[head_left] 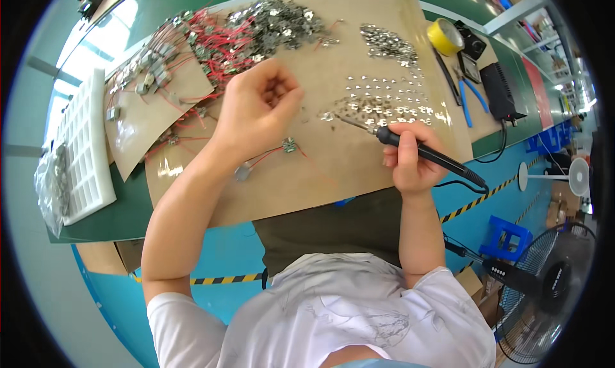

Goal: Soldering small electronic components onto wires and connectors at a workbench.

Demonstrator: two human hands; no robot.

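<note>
My right hand [415,156] is wrapped round the black handle of a soldering iron [442,158], whose tip points left, close to a small shiny metal piece [327,117] on the brown board [333,169]. To the left my left hand [259,108] hovers over the board, fingers curled in and thumb toward the index finger; whatever may be in it, I cannot make out. Just below that hand lies a small green circuit board [289,145] with red and dark wires, one running to a round grey part [243,172]. Rows of small metal pieces [384,89] lie near the iron.
At the back left are heaps of red-wired parts [218,41] and grey metal pieces [282,25]. A white compartment tray [90,150] stands far left. On the right lie yellow tape [445,37], blue-handled pliers [471,99] and a black box [503,92] with a cable.
</note>
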